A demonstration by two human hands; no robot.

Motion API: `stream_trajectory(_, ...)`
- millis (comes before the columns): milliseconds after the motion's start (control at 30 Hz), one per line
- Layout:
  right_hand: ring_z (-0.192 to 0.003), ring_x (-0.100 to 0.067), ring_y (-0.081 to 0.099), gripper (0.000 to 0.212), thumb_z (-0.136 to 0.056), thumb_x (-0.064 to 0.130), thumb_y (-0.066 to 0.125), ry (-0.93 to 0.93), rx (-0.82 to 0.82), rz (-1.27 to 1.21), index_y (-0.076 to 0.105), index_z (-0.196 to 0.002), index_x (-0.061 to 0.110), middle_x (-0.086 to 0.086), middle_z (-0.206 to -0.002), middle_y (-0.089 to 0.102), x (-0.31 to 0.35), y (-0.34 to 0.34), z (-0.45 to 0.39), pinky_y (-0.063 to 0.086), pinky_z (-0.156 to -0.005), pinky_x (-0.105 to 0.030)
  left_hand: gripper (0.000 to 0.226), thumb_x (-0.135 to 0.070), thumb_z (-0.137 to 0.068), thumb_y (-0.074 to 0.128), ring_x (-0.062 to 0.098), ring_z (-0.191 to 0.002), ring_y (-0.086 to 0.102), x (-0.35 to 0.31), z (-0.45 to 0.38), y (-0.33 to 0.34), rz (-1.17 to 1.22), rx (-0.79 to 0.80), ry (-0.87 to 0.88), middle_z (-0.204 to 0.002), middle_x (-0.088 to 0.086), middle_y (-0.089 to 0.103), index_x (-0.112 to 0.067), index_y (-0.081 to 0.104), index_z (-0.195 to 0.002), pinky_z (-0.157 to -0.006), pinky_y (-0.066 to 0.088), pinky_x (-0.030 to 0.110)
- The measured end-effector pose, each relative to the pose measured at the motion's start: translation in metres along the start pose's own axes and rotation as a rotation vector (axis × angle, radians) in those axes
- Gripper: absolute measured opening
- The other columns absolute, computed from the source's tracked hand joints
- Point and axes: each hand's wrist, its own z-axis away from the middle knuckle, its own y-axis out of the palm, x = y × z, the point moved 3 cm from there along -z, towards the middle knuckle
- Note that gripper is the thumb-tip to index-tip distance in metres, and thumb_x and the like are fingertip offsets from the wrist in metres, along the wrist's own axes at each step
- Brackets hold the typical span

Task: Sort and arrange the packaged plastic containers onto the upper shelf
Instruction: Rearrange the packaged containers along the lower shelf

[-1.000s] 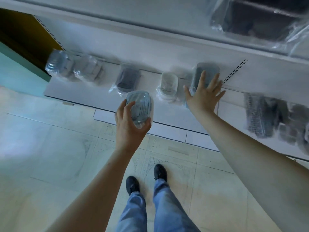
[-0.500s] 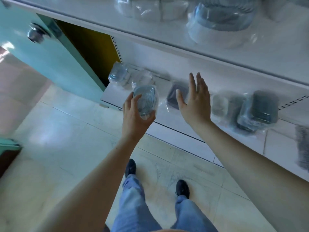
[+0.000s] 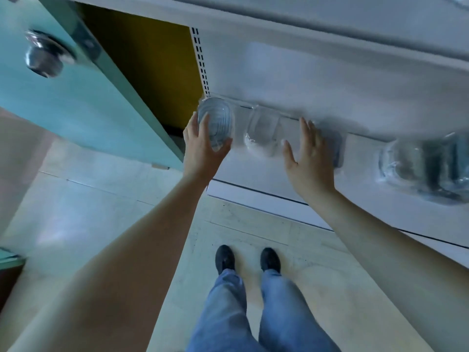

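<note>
Left hand (image 3: 203, 148) grips clear wrapped container (image 3: 215, 123) at the lower shelf (image 3: 266, 179) far-left end, right hand (image 3: 309, 158) spread flat by a dark pack (image 3: 336, 146); lift it level, clearing the upper shelf lip.

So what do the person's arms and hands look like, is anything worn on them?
Both forearms are bare, with no sleeves in view. The left hand and right hand wear no gloves, and no rings, watch or wristband show.

A clear ribbed container (image 3: 215, 121) lies on a white shelf (image 3: 256, 171) beside a teal door (image 3: 76, 102) and mustard-yellow wall (image 3: 149, 72).
</note>
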Motion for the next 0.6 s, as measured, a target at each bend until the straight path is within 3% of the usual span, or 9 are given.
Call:
stream_trajectory(200, -0.150, -0.033, 0.025, 0.073, -0.100, 0.052, 0.032, 0.031, 0.019, 0.021, 0.026, -0.157, 0.007, -0.018, -0.161, 0.029, 0.000, 0.028, -0.023, 0.021, -0.123, -0.047, 0.083, -0.055, -0.090, 0.063, 0.038, -0.147, 0.021, 0.028, -0.059, 0.013, -0.109, 0.094, 0.085, -0.162, 0.016, 0.020, -0.017, 0.028, -0.154, -0.104, 0.043, 0.058)
stream_trajectory(433, -0.152, -0.030, 0.019, 0.066, -0.105, 0.046, 0.038, 0.056, 0.056, 0.040, 0.023, -0.158, 0.009, -0.016, -0.164, 0.023, -0.013, 0.038, -0.029, 0.018, -0.124, -0.045, 0.091, -0.058, -0.086, 0.067, 0.041, -0.147, 0.022, 0.047, -0.081, 0.029, -0.204, 0.193, 0.099, -0.162, 0.017, 0.017, -0.018, 0.022, -0.155, -0.106, 0.043, 0.061)
stream_trajectory(600, -0.153, -0.028, 0.017, 0.067, -0.104, 0.045, 0.041, 0.071, 0.053, 0.059, 0.021, -0.159, 0.011, -0.013, -0.165, 0.020, -0.009, 0.021, -0.020, 0.018, -0.123, -0.042, 0.099, -0.067, -0.081, 0.066, 0.040, -0.149, 0.017, 0.033, -0.069, 0.017, -0.263, 0.161, 0.099, -0.164, 0.018, 0.015, -0.018, 0.023, -0.156, -0.117, 0.028, 0.059)
